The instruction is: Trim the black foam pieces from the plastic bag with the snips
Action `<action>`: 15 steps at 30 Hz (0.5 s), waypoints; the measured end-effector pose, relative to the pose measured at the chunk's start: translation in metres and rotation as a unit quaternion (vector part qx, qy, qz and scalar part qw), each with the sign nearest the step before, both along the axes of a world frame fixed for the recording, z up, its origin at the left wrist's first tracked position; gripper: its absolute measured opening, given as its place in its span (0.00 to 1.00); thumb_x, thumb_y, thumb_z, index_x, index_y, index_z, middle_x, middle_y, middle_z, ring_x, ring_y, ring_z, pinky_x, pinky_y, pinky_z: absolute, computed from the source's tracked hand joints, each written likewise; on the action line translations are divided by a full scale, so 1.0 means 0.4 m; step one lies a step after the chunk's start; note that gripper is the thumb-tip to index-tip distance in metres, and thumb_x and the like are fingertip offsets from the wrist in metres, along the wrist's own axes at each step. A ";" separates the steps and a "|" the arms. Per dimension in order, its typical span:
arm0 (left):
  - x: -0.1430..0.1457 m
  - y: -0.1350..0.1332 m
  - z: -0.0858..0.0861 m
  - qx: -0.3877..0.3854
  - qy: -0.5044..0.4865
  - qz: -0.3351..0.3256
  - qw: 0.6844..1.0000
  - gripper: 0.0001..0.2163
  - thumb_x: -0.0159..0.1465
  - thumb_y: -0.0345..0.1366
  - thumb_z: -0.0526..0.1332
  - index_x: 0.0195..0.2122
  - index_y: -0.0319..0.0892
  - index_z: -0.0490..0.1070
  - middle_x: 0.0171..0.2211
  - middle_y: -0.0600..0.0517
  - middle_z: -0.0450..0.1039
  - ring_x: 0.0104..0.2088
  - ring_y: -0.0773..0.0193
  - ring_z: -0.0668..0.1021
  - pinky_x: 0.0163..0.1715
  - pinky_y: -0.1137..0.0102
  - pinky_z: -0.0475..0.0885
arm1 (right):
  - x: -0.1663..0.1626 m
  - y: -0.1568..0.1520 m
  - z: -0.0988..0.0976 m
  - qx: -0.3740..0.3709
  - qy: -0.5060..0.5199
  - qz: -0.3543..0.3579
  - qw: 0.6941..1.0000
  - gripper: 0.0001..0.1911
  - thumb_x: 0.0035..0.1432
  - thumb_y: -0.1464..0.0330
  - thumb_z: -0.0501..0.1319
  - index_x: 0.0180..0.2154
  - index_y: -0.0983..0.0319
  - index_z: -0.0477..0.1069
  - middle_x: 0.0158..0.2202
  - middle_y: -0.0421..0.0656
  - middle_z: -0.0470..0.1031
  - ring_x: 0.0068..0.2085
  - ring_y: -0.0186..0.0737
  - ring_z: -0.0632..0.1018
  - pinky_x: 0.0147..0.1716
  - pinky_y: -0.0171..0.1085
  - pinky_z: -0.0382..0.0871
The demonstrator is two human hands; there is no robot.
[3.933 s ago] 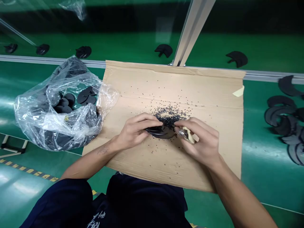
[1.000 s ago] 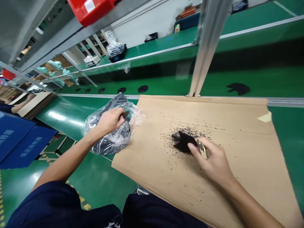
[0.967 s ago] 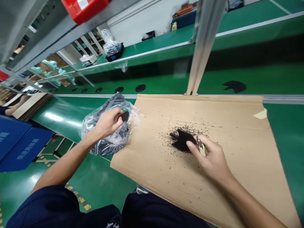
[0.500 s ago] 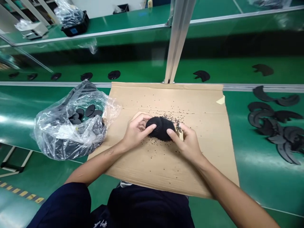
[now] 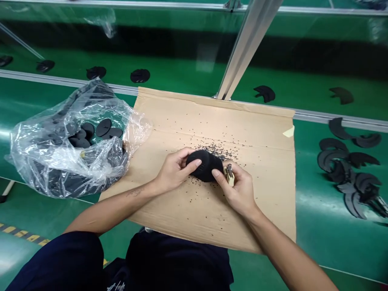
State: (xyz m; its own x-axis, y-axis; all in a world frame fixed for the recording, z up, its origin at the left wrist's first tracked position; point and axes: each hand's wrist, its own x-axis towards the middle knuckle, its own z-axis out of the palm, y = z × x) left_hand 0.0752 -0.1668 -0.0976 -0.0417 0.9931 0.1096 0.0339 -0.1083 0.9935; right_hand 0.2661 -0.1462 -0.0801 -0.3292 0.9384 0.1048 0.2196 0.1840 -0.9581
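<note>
Both hands meet over a sheet of brown cardboard (image 5: 257,161). My left hand (image 5: 173,171) and my right hand (image 5: 239,190) together grip a round black foam disc (image 5: 203,165), fingers curled around its edges. The right hand also pinches a small tan-handled tool with a metal tip (image 5: 229,175) against the disc's right side. Small black crumbs (image 5: 216,148) are scattered on the cardboard just beyond the disc.
A clear plastic bag (image 5: 54,145) of black discs lies left of the cardboard. Trimmed black crescent pieces (image 5: 348,161) pile up on the green bench at right. A green conveyor belt (image 5: 182,76) behind carries black pieces. A slanted aluminium post (image 5: 245,44) rises from the cardboard's far edge.
My left hand came back from the plastic bag with a black disc and joined the right hand over the cardboard. The view swung from the left back down to the work spot.
</note>
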 end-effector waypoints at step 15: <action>-0.022 -0.018 0.034 0.175 0.162 -0.057 0.970 0.13 0.63 0.37 0.69 0.48 0.42 0.77 0.41 0.47 0.82 0.41 0.64 0.82 0.43 0.69 0.79 | 0.020 0.006 -0.006 0.230 -0.019 0.077 0.970 0.08 0.60 0.75 0.65 0.41 0.58 0.75 0.36 0.44 0.80 0.35 0.40 0.81 0.34 0.40 0.77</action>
